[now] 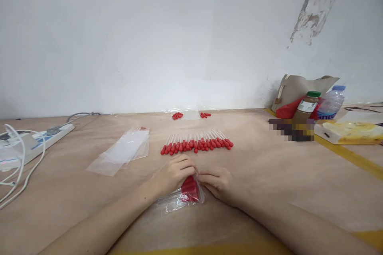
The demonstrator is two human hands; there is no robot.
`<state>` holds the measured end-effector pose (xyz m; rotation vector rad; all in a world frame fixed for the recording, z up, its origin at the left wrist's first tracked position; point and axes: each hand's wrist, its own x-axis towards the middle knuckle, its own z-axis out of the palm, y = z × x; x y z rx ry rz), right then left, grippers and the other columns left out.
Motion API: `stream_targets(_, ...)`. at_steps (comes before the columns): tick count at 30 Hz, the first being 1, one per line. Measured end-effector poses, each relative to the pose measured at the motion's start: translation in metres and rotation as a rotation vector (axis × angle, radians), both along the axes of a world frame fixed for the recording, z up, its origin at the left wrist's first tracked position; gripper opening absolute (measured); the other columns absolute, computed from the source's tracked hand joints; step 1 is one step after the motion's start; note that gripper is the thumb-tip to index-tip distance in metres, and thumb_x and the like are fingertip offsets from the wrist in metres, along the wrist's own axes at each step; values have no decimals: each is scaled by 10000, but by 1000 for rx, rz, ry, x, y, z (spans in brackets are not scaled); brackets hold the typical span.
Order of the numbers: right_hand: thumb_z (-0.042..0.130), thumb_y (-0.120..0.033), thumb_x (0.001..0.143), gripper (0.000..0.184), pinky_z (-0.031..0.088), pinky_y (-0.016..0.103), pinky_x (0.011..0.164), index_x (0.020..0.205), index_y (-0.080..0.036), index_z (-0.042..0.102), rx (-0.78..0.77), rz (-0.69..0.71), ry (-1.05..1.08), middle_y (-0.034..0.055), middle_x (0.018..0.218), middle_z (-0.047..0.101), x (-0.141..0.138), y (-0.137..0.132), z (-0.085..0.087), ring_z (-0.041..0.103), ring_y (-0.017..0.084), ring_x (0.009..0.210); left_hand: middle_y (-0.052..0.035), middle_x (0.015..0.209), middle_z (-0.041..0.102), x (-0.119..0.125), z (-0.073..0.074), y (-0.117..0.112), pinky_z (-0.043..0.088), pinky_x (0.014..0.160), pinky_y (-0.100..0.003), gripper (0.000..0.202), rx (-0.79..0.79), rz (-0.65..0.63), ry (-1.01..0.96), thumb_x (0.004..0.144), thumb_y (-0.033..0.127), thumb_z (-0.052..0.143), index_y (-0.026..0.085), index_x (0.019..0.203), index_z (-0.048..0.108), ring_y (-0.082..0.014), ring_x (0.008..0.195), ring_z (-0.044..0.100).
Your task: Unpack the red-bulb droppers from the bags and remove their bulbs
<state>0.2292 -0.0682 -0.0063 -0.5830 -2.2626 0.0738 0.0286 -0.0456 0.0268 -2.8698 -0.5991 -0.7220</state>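
A clear plastic bag lies on the table in front of me, with red rubber bulbs showing through it. My left hand bends over the bag's upper edge, its fingers closed on the plastic. From the other side my right hand pinches the bag's right end, its fingertips close to the left ones. Just beyond my hands, several glass droppers with red bulbs lie in a fanned row, bulbs towards me. Flat clear bags are stacked to the left of that row.
Against the wall lie clear bags with red-bulbed droppers. A white power strip with looping cables is at the left. To the right stand a green-capped bottle, a water bottle, a beige bag and a yellow tissue pack.
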Motion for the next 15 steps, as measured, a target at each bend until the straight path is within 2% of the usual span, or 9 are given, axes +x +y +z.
stream_targets(3, 367, -89, 866, 236, 451, 232, 629, 887, -134, 597, 261, -48, -163, 63, 825, 634, -1, 0, 8, 552, 127, 732, -25, 903, 620, -1, 1, 2, 386, 779, -293, 174, 94, -19, 100, 886, 130, 390, 162, 831, 553, -147, 885, 500)
stream_targets(6, 334, -93, 877, 289, 407, 239, 560, 735, -119, 585, 388, -68, -267, 53, 697, 588, -3, -2, 15, 496, 130, 636, -18, 879, 622, 0, 4, 3, 375, 779, -302, 188, 169, -63, 207, 896, 152, 389, 157, 771, 529, -149, 884, 502)
stream_targets(10, 334, -80, 873, 290, 357, 255, 564, 706, -121, 567, 464, -43, -351, 43, 682, 557, -3, -1, 16, 451, 130, 632, -8, 864, 621, -1, 10, 1, 372, 802, -302, 196, 198, -104, 272, 902, 172, 394, 160, 752, 519, -140, 910, 510)
stream_targets(15, 381, -128, 878, 231, 311, 268, 595, 709, -149, 537, 424, -23, -419, 19, 709, 556, 2, 6, 19, 427, 127, 677, -11, 964, 625, -8, 23, 3, 348, 915, -311, 174, 145, -114, 242, 901, 163, 391, 163, 822, 546, -148, 1019, 496)
